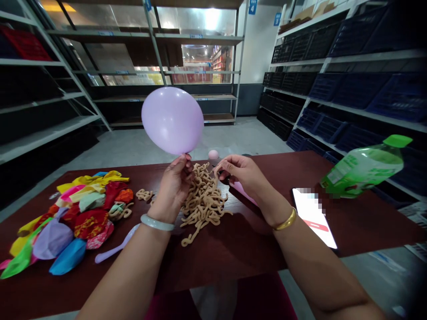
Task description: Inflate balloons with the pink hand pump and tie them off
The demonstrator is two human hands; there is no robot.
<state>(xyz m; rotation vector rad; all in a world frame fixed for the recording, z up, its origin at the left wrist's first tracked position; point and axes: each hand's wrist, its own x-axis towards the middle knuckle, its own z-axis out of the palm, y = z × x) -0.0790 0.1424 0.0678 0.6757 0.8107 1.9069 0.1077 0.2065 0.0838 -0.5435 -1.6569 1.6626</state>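
Observation:
An inflated lilac balloon [172,120] stands above my left hand [175,184], whose fingers are closed round its neck. Under and between both hands lies a heap of tan, curly cord-like loops [205,202], perhaps rubber bands. My right hand [247,175] is bent over the right side of the heap, thumb and fingers pinched together at what looks like one tan loop; the fingers partly hide it. Beneath the right wrist a pink object [245,193] in a dark holder is partly covered. A limp lilac balloon [118,246] lies beside my left forearm.
Flat balloons [90,204] of many colours cover the table's left side, near a small clump of tan loops [144,194]. On the right are a lit phone [315,218] and a green bottle [365,169]. Shelves with dark crates [353,89] line the room.

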